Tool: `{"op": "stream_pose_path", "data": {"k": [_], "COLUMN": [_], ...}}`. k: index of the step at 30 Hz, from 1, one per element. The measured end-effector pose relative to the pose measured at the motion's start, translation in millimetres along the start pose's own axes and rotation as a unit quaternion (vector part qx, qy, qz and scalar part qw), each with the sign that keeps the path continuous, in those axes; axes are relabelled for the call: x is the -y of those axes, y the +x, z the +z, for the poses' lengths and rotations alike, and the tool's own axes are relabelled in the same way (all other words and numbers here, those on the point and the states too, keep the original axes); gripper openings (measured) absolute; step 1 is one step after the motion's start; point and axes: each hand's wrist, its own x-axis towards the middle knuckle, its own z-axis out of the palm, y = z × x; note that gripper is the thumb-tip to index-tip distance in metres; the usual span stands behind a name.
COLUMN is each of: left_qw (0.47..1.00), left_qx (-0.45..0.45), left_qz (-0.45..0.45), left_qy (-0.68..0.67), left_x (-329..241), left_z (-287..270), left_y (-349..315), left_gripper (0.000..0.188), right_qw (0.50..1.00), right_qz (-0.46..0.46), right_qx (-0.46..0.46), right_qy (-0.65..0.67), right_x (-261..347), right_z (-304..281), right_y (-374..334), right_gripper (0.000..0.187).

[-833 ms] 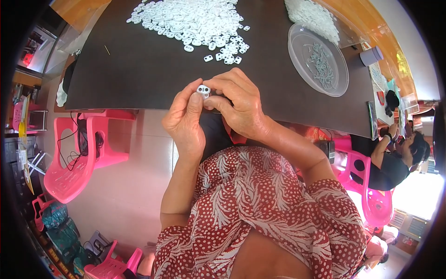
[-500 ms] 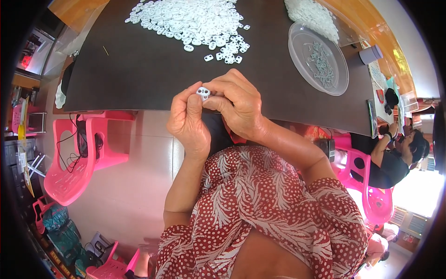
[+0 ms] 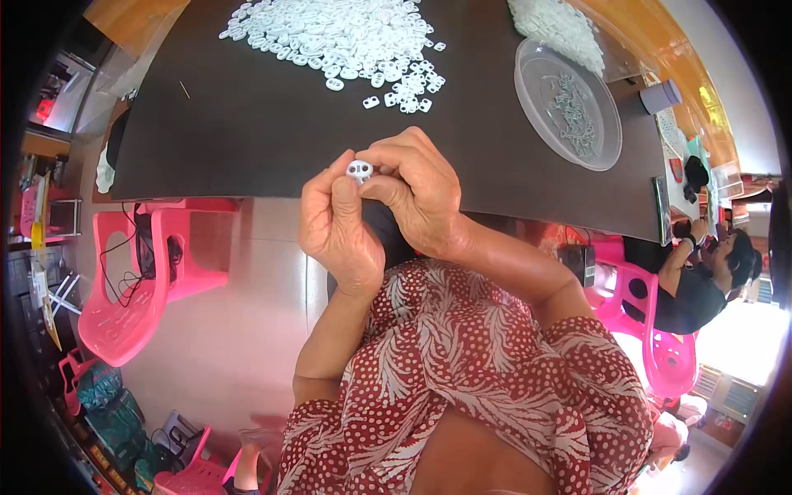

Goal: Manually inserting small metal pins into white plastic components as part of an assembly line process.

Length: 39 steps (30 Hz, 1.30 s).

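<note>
Between my two hands, just over the near edge of the dark table, sits a small white plastic two-hole cord lock (image 3: 360, 171), its holes showing. My left hand (image 3: 340, 216) pinches it from the left with thumb and index finger. From the right, my right hand (image 3: 419, 188) grips the same piece with thumb and bent fingers. Its lower part is partly covered by my fingertips. Beyond my hands, a large heap of similar white oval pieces (image 3: 330, 33) spreads on the table, with several squarer two-hole ones (image 3: 412, 89) at its near right corner.
At the right, a round clear tray (image 3: 528, 95) holds small greenish-grey springs (image 3: 572, 115); a pile of translucent white parts (image 3: 561, 37) lies behind it. A lidded cup (image 3: 660, 97) stands at the table's right. Pink chairs (image 3: 124, 322) flank me. Another person (image 3: 701, 280) sits far right.
The white piece has turned slightly in my fingers, so its two-hole face shows more squarely. Both hands have shifted a little and remain pressed together around it.
</note>
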Motion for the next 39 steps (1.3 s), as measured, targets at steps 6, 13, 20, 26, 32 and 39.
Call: {"op": "stream_pose_path", "data": {"k": [6,13,20,26,32,39], "left_qw": [0.998,0.996,0.991,0.989,0.977,0.947], "left_qx": [-0.01,0.006,-0.032,0.05,0.115,0.104], "left_qz": [0.043,0.075,0.032,-0.009,-0.049,-0.011], "left_qy": [0.044,0.048,0.128,0.14,0.17,0.305], "left_x": [0,4,1,0,1,2], "left_z": [5,7,18,24,22,4], "left_y": [-5,-7,-10,-9,7,51], "left_gripper": [0.02,0.02,0.019,0.025,0.026,0.017], "right_qw": [0.998,0.994,0.988,0.998,0.983,0.925], "right_qz": [-0.053,-0.094,-0.111,0.003,0.004,0.072], "right_qx": [-0.028,-0.046,-0.091,-0.06,-0.058,-0.208], "right_qy": [-0.015,-0.032,-0.051,-0.028,-0.172,-0.309], "right_x": [0,0,-4,-3,-15,-67], "right_z": [2,3,3,-24,-107,-246], "right_y": [-2,-2,2,-6,25,145], "right_gripper": [0.026,0.022,0.027,0.023,0.014,0.018]}}
